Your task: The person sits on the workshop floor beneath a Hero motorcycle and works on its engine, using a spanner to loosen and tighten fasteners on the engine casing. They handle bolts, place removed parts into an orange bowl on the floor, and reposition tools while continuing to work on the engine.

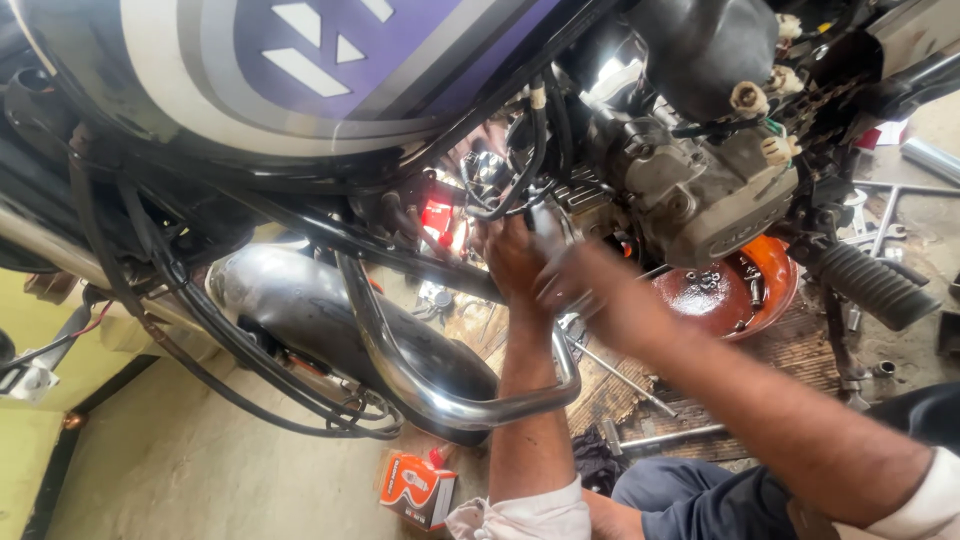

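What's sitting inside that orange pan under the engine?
The orange pan holds dark reddish-brown oil with a few small metal parts lying in it. The engine hides its upper edge, and the right hand covers its left side.

Engine block (690, 190): grey cast metal, oil-stained, mounted in frame directly below the purple-striped fuel tank (300, 70). Cooling fins are seen on its left part; cream wire connectors (750, 98) are located at its top, below the tank's rear.
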